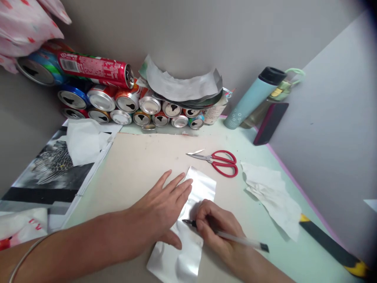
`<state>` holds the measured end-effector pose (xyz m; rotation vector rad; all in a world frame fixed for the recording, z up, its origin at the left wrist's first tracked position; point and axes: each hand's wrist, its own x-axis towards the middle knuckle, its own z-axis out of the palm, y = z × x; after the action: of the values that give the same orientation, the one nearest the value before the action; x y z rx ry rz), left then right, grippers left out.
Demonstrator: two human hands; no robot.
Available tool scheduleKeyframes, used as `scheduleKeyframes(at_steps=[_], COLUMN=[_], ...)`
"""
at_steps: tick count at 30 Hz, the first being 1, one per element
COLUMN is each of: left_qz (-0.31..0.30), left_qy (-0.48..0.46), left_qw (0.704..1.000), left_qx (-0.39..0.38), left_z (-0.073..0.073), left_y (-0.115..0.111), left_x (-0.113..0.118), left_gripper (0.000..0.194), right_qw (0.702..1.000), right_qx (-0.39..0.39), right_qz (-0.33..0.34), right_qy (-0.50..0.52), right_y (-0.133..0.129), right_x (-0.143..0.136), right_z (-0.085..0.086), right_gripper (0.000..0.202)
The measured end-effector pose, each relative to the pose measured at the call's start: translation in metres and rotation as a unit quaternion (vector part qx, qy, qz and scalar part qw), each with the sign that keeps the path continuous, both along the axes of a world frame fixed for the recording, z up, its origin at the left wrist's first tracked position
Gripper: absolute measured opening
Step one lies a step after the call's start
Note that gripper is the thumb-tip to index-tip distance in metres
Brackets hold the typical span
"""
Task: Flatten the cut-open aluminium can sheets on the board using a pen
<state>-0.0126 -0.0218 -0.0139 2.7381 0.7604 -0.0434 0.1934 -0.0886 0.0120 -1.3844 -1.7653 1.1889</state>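
Observation:
A shiny silver metal sheet [188, 251], apparently thin and slightly wavy, lies at a slant on the beige board [132, 165]. My left hand [166, 202] rests flat across its left side, fingers spread and stretched out, pressing on it. In my right hand [219, 228] is a pen [241, 239] with a clear barrel and a dark end, pinched between thumb and fingers. Its tip touches the sheet or hovers just over it, close beside my left hand; which one I cannot tell. Red-handled scissors [222, 163] lie behind the sheet with a thin metal sliver at their blades.
Stacked drink cans [126, 100] line the back wall, with curved metal sheets [182, 84] on top. At the right stand a blue bottle [253, 98] and a dark phone-like slab [271, 124]. Crumpled tissue [271, 192] and a yellow-black cutter [330, 243] lie right. Printed pictures [53, 161] lie left.

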Motion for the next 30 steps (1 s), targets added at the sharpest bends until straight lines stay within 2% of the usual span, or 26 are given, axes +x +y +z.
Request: scheduleKeyframes(at_steps=[16,25,30], left_qz=[-0.004,-0.005,-0.009], left_qy=[0.020,0.008,0.005], left_qw=[1.000,1.000,1.000], left_qx=[-0.022,-0.023,-0.013], left_z=[-0.0002,-0.0008,-0.0018], left_y=[0.0008,0.0003,0.0004], left_x=[0.0007,0.0002,-0.0014], left_gripper=[0.124,0.113,0.121], right_qw=[0.998,0.999,0.999], right_qx=[-0.062,-0.049,-0.039], right_qz=[0.001,0.012,-0.004], right_qy=[0.005,0.004,0.001], right_y=[0.0036,0.0016,0.0029], right_x=[-0.0034,-0.0015,-0.0020], right_z=[0.0039,0.0050,0.0022], right_gripper=[0.019,0.020,0.021])
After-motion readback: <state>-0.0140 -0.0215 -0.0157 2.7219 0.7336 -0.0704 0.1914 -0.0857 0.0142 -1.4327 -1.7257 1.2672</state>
